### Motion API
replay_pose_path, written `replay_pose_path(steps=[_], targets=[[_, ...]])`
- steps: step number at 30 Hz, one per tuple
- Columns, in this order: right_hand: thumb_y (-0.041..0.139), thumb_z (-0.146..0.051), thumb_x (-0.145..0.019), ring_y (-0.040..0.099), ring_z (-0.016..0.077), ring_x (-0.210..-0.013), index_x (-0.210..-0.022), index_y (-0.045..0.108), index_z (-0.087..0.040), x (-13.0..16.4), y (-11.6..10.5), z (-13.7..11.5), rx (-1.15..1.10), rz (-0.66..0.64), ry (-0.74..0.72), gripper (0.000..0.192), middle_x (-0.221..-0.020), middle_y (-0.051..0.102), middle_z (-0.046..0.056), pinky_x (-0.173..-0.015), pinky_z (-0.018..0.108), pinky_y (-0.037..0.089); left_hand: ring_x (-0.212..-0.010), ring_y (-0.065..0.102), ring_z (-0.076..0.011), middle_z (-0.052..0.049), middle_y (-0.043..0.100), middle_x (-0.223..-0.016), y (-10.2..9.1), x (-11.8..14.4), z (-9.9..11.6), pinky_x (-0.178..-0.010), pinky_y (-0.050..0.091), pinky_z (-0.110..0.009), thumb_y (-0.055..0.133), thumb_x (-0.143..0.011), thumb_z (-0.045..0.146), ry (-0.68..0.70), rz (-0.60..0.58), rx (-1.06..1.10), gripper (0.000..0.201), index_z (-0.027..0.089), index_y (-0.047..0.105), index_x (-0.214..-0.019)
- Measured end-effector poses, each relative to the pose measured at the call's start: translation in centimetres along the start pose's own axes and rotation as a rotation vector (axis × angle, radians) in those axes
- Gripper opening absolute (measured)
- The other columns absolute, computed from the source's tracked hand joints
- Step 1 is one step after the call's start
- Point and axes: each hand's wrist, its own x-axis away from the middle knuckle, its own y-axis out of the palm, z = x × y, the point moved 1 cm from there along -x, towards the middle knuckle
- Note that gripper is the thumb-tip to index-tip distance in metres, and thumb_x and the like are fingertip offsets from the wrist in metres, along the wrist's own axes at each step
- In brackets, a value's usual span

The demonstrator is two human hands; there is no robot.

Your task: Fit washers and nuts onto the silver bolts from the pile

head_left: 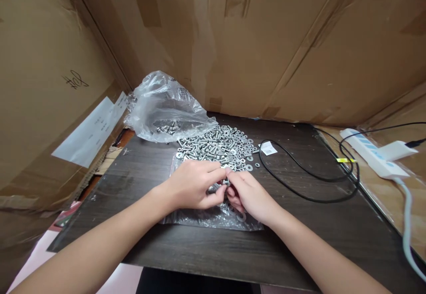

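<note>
Both forearms reach in from the lower edge, wrists meeting at mid-surface. Left hand knuckles up, fingers curled, pinching a small bolt at the tips. Right hand meets it, fingers closed on the same bolt from the other side. Bolt held just above a flat clear bag on the dark surface, near the heap of bolts and washers. Crumpled plastic bag behind. Handwritten scrawl on the cardboard wall, unreadable; white label print too small.
</note>
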Motion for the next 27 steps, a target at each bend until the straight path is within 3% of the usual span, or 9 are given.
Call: replay_pose_path(steps=[5, 8, 10, 13, 16, 18, 21, 27], targets=[[0.039, -0.055, -0.092, 0.029, 0.007, -0.028, -0.049, 0.042, -0.02, 0.0, 0.2, 0.1, -0.085, -0.053, 0.117, 0.056, -0.033, 0.037, -0.004, -0.034, 0.021, 0.024, -0.055, 0.047, -0.0132, 0.001, 0.053, -0.064, -0.2, 0.1, 0.3, -0.049, 0.028, -0.028, 0.05, -0.085, 0.03, 0.029, 0.02, -0.02, 0.02, 0.017, 0.058, -0.071], [0.035, -0.055, -0.094, 0.033, 0.0086, -0.031, -0.052, 0.047, -0.019, 0.2, 0.2, -0.1, -0.002, -0.03, 0.089, 0.056, -0.037, 0.041, -0.003, -0.036, 0.022, 0.027, -0.056, 0.046, -0.0117, 0.002, 0.053, -0.063, -0.3, -0.1, 0.5, -0.052, 0.028, -0.026, 0.051, -0.082, 0.026, -0.098, -0.034, 0.157, 0.016, 0.017, 0.056, -0.07], [0.035, -0.055, -0.096, 0.039, 0.0098, -0.04, -0.058, 0.048, -0.018, 0.6, 0.1, -0.5, 0.135, 0.081, -0.072, 0.054, -0.045, 0.045, -0.002, -0.041, 0.023, 0.031, -0.055, 0.043, -0.01, 0.004, 0.048, -0.059, -0.2, -0.2, 0.4, -0.053, 0.029, -0.025, 0.05, -0.08, 0.023, -0.266, -0.11, 0.372, 0.016, 0.017, 0.05, -0.065], [0.037, -0.044, -0.1, 0.042, 0.0107, -0.054, -0.064, 0.045, -0.019, 1.4, -0.1, -1.3, 0.426, 0.255, -0.436, 0.045, -0.058, 0.046, -0.002, -0.052, 0.024, 0.033, -0.051, 0.037, -0.0089, 0.005, 0.038, -0.054, -0.2, -0.5, 0.1, -0.051, 0.03, -0.023, 0.045, -0.082, 0.025, -0.527, -0.232, 0.783, 0.026, 0.017, 0.038, -0.058], [0.044, -0.032, -0.098, 0.044, 0.0113, -0.058, -0.074, 0.048, -0.019, 1.9, 0.0, -1.5, 0.592, 0.255, -0.64, 0.028, -0.065, 0.047, -0.002, -0.056, 0.025, 0.035, -0.049, 0.039, -0.0099, 0.005, 0.037, -0.052, -0.2, -0.6, -0.4, -0.049, 0.035, -0.023, 0.041, -0.08, 0.03, -0.689, -0.337, 1.146, 0.027, 0.019, 0.037, -0.055], [0.051, -0.029, -0.094, 0.045, 0.0119, -0.061, -0.081, 0.051, -0.019, 2.0, 0.1, -1.4, 0.669, 0.235, -0.737, 0.016, -0.069, 0.049, -0.001, -0.057, 0.025, 0.036, -0.045, 0.038, -0.01, 0.005, 0.036, -0.048, -0.2, -0.6, -0.5, -0.048, 0.037, -0.024, 0.041, -0.076, 0.033, -0.744, -0.412, 1.304, 0.028, 0.019, 0.036, -0.052], [0.058, -0.026, -0.09, 0.045, 0.0121, -0.062, -0.083, 0.049, -0.02, 1.9, 0.3, -1.3, 0.74, 0.238, -0.847, 0.013, -0.072, 0.049, -0.001, -0.057, 0.025, 0.036, -0.042, 0.025, -0.0078, 0.007, 0.028, -0.045, -0.2, -0.4, -0.4, -0.048, 0.039, -0.024, 0.042, -0.073, 0.035, -0.792, -0.529, 1.497, 0.029, 0.021, 0.031, -0.051], [0.059, -0.025, -0.088, 0.044, 0.0119, -0.061, -0.083, 0.046, -0.02, 2.0, 0.2, -1.5, 0.736, 0.218, -0.921, 0.016, -0.071, 0.046, -0.002, -0.056, 0.026, 0.036, -0.041, 0.014, -0.0078, 0.008, 0.019, -0.046, 0.2, -0.2, -0.3, -0.046, 0.033, -0.022, 0.038, -0.078, 0.035, -0.723, -0.798, 1.703, 0.031, 0.021, 0.026, -0.053]])
